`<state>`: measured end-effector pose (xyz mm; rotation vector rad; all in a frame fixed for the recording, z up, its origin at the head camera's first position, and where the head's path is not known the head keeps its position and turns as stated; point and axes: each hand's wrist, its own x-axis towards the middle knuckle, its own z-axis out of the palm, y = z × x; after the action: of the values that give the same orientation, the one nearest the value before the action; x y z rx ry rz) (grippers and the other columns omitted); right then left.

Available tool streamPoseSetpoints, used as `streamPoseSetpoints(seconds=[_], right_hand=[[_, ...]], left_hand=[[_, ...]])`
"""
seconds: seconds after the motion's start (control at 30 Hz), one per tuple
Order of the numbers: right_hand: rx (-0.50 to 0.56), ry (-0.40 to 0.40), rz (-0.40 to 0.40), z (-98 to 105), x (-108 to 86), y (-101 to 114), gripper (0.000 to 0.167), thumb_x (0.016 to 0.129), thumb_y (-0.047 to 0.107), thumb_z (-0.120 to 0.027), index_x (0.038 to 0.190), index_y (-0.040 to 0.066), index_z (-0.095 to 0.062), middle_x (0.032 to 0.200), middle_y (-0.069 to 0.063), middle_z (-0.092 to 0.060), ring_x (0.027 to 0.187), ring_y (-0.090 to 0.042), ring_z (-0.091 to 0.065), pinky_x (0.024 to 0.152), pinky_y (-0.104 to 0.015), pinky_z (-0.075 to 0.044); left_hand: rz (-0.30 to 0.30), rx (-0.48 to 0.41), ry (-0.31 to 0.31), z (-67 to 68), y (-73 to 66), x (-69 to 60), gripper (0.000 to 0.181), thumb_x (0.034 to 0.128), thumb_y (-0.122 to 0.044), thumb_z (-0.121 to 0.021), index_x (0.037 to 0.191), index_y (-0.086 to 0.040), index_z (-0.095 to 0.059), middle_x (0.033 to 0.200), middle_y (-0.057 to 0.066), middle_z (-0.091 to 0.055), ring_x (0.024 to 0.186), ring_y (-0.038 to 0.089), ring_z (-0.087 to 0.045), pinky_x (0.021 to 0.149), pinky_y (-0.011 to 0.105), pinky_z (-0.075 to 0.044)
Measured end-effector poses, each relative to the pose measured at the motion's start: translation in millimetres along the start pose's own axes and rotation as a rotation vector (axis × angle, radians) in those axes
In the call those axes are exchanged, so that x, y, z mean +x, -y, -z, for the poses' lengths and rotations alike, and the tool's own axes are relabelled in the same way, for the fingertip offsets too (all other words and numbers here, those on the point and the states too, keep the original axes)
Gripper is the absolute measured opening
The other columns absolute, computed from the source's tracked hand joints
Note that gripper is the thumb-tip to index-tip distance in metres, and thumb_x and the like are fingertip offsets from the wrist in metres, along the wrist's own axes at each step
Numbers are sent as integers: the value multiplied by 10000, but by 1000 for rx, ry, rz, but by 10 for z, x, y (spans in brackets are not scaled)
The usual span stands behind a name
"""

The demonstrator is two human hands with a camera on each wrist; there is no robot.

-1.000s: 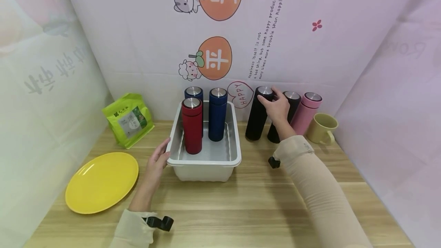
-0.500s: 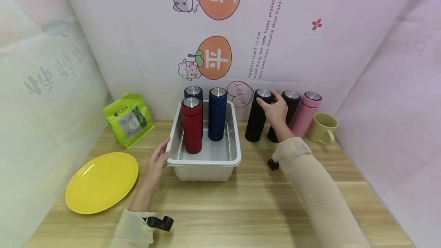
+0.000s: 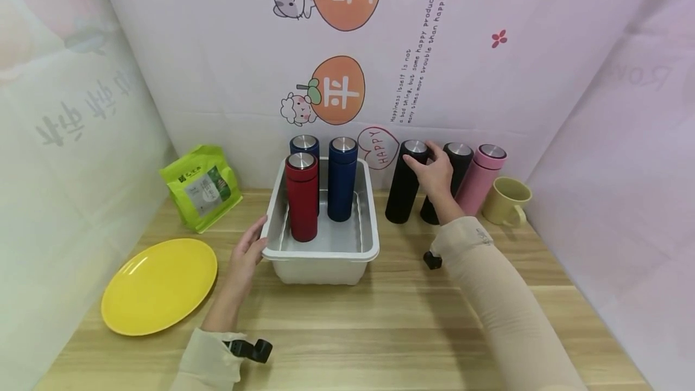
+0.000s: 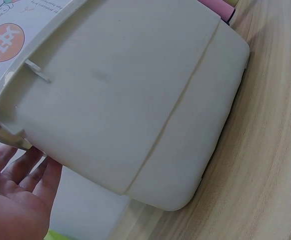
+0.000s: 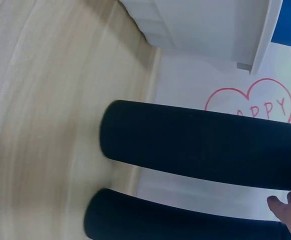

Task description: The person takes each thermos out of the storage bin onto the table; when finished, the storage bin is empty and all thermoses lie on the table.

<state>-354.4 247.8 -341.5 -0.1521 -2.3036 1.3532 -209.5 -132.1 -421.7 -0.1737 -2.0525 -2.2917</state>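
My left hand (image 3: 244, 261) holds the left front rim of a white plastic bin (image 3: 320, 256). In the left wrist view its fingers (image 4: 39, 175) lie under the lip at the bin's corner. Inside the bin stand a red thermos (image 3: 303, 207), a blue thermos (image 3: 342, 189) and another blue thermos (image 3: 305, 145), partly hidden behind the red one. My right hand (image 3: 438, 177) grips the upper part of a black thermos (image 3: 402, 195), which stands upright right of the bin. A second black thermos (image 3: 460, 165) is partly covered by that hand and wrist.
A pink thermos (image 3: 481, 180) and a yellow-green mug (image 3: 506, 203) stand at the right, near the back wall. At the left are a yellow plate (image 3: 160, 287) and a green pouch (image 3: 203, 189). Printed cloth walls (image 3: 239, 77) enclose the wooden table (image 3: 380, 330).
The right hand and the black thermos it grips have come down slightly over the first half second, then stayed nearly still. The left hand and the bin have kept their places.
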Motion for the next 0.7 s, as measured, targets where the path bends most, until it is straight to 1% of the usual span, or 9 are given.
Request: streamPoseSetpoints(seconds=[0.1, 0.23, 0.3, 0.37, 0.53, 0.7], right_hand=[[-40, -10, 63, 35, 7, 51, 745, 840, 332, -777, 1456, 73, -445, 1439, -142, -433, 1319, -253, -417, 1067, -361, -359], [-85, -47, 151, 77, 11, 192, 708, 846, 310, -775, 1443, 85, -470, 1421, -146, -445, 1305, -260, -421, 1066, -397, -352], [-75, -56, 185, 84, 0, 288, 689, 843, 289, -779, 1432, 83, -486, 1418, -143, -450, 1300, -262, -426, 1064, -397, -353], [-42, -47, 210, 77, -25, 389, 671, 844, 266, -780, 1422, 76, -496, 1421, -138, -450, 1302, -258, -427, 1067, -384, -353], [53, 27, 270, -4, -110, 639, 633, 854, 191, -774, 1408, 51, -501, 1402, -149, -464, 1297, -260, -442, 1066, -374, -365], [76, 138, 299, -151, -190, 871, 632, 860, 207, -768, 1412, 60, -497, 1424, -113, -471, 1299, -225, -447, 1058, -370, -376]], left_hand=[[1, -3, 3, -4, 1, -6, 501, 1019, -70, -386, 1505, 15, -299, 1569, 174, -235, 1401, 277, -258, 1103, 475, -277], [0, 4, 4, -6, 1, -7, 502, 1018, -75, -383, 1505, 14, -299, 1568, 171, -238, 1399, 272, -260, 1102, 468, -280], [-4, 0, 3, -3, 6, 0, 502, 1018, -74, -382, 1505, 15, -299, 1568, 170, -238, 1398, 268, -262, 1102, 464, -281], [-6, -3, 1, -1, 9, 5, 501, 1018, -73, -384, 1505, 14, -301, 1568, 169, -239, 1398, 265, -262, 1103, 462, -281], [-9, -8, 3, -7, 5, 4, 501, 1018, -75, -390, 1503, 17, -302, 1568, 171, -239, 1402, 273, -256, 1104, 472, -275], [-19, -21, 0, -23, -5, -11, 498, 1014, -50, -387, 1493, 51, -294, 1562, 200, -234, 1402, 312, -249, 1103, 495, -264]])
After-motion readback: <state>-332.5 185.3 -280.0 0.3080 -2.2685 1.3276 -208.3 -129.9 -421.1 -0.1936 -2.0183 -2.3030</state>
